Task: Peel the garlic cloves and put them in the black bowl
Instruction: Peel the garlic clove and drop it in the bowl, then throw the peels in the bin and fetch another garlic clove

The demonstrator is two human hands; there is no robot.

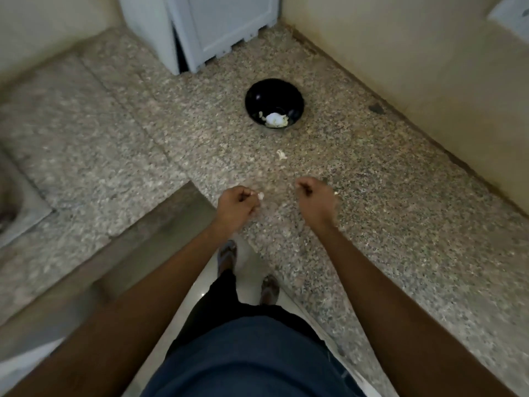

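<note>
Behind black bowl (pixel 274 103): white appliance (pixel 217 27).

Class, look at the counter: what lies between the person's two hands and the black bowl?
In the head view, one small white scrap, likely garlic skin, lies on the speckled counter between the hands and the black bowl; otherwise only faint specks.

Your forearms are bare; you wear a dark blue shirt (pixel 252 359), black trousers (pixel 220 299) below it, and open sandals (pixel 227 253).

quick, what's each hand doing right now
Left hand: fingers curled, pinching a small white garlic piece.
Right hand: fingers curled; a white bit shows beside it, but whether it holds it cannot be told.
</note>
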